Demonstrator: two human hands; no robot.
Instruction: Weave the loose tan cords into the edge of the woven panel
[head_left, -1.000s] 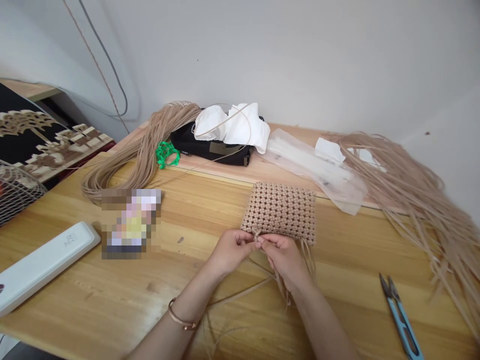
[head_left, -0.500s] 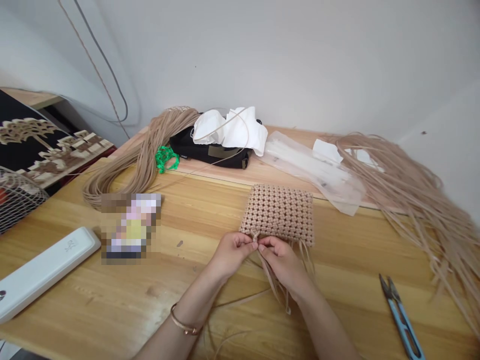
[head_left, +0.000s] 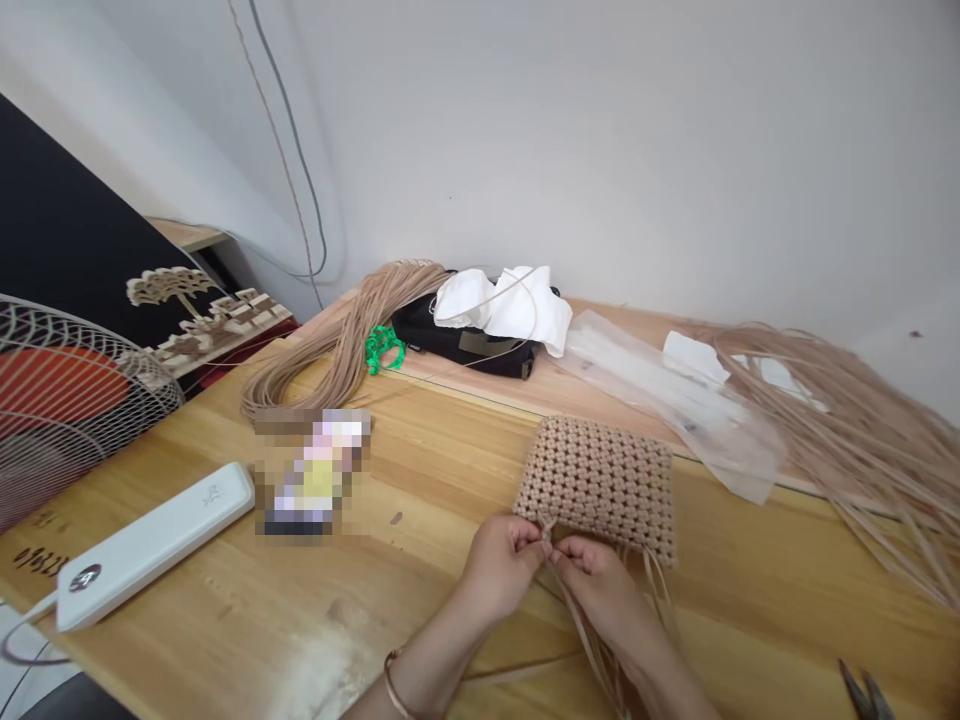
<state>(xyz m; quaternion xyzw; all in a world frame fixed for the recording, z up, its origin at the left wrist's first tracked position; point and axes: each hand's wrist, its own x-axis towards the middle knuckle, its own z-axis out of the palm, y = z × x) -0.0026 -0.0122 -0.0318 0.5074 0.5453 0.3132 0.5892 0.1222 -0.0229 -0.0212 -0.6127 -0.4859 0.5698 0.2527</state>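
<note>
A tan woven panel (head_left: 600, 480) with a knotted pattern lies on the wooden table (head_left: 315, 610), and loose cords (head_left: 585, 630) trail from its near edge. At the panel's near left corner, my left hand (head_left: 502, 565) pinches a cord between thumb and forefinger. My right hand (head_left: 600, 585) meets it there, also closed in a pinch on the cord strands. Both sets of fingertips almost touch, just below a small loop of cord at the edge. The strands run down under my right hand, which partly hides them.
Bundles of tan cord lie at the back left (head_left: 322, 360) and right (head_left: 847, 400). A black pouch (head_left: 465, 345) with white paper (head_left: 529, 305), green string (head_left: 384, 350) and a plastic bag (head_left: 675, 390) are behind. Snips (head_left: 866, 690) lie front right; a white device (head_left: 157, 545) and fan (head_left: 75, 420) are left.
The camera view has swung left and up, so everything appears lower and farther right. Both hands keep their pinch at the same corner of the panel.
</note>
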